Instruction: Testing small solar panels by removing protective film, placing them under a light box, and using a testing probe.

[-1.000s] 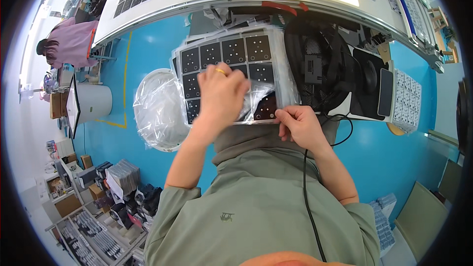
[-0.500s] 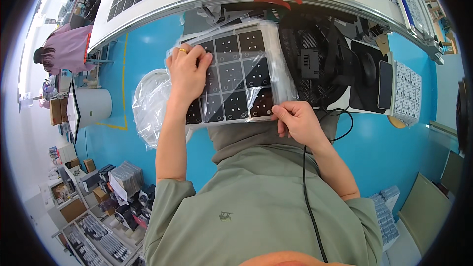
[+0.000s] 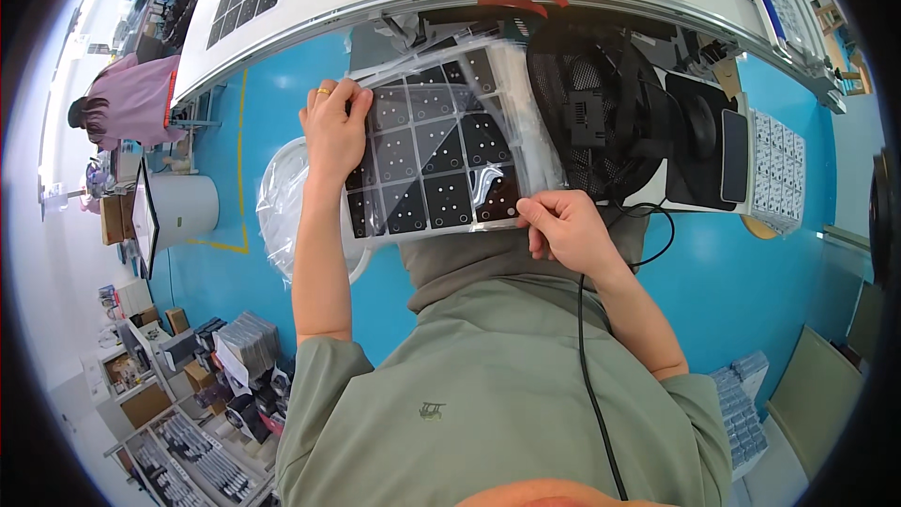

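A sheet of black squares (image 3: pixel 449 156), each marked with white dots, lies in front of me on a stack of clear plastic film (image 3: pixel 535 117). Glossy transparent film covers part of the sheet and reflects the light. At the sheet's upper left edge, my left hand (image 3: pixel 335 127), with a ring on one finger, is closed in a pinch on the film. My right hand (image 3: pixel 568 230) pinches the lower right corner of the sheet between thumb and curled fingers. Whether its fingers hold film as well as the sheet I cannot tell.
A black mesh backpack (image 3: pixel 601 113) is right of the stack, beside a black mouse pad (image 3: pixel 699 145) and a phone (image 3: pixel 734 157). Left stands a bin lined with clear plastic (image 3: pixel 282 211). A long white table (image 3: pixel 375 0) crosses the far side. A black cable (image 3: pixel 587 366) hangs over my shirt.
My left hand has moved a little left and up, drawing the film's edge with it; folds now cross the sheet. The right hand stays at the corner.
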Demonstrator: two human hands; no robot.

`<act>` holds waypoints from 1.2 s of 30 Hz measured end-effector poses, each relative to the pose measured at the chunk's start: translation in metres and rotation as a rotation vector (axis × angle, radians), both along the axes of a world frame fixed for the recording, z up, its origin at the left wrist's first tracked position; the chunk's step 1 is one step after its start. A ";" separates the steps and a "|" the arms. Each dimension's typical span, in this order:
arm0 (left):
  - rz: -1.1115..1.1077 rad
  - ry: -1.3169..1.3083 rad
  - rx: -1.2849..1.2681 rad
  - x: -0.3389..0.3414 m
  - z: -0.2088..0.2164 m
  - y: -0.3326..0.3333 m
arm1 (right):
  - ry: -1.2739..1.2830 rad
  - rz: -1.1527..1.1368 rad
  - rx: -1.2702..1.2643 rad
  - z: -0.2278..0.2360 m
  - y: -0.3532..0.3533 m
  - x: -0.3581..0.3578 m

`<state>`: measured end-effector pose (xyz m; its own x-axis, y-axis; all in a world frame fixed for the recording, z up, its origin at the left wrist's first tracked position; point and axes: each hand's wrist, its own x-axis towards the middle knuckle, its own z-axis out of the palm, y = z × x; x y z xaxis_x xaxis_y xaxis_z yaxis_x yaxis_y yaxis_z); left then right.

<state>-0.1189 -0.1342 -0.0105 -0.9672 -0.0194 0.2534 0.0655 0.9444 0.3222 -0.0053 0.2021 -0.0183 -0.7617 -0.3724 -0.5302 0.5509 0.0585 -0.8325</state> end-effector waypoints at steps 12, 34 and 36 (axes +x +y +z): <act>0.044 0.079 0.021 -0.011 -0.009 -0.036 | 0.027 0.000 -0.021 -0.001 0.000 0.002; 1.042 0.271 0.635 0.125 -0.096 -0.451 | 0.004 0.011 -0.016 0.003 -0.001 0.002; 0.966 0.636 0.836 0.119 -0.075 -0.439 | -0.010 -0.008 0.010 0.003 -0.002 0.001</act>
<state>-0.0002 -0.5731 -0.0854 -0.2163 -0.9517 0.2179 -0.1408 0.2512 0.9576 -0.0042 0.2004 -0.0152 -0.7595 -0.3606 -0.5413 0.5595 0.0623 -0.8265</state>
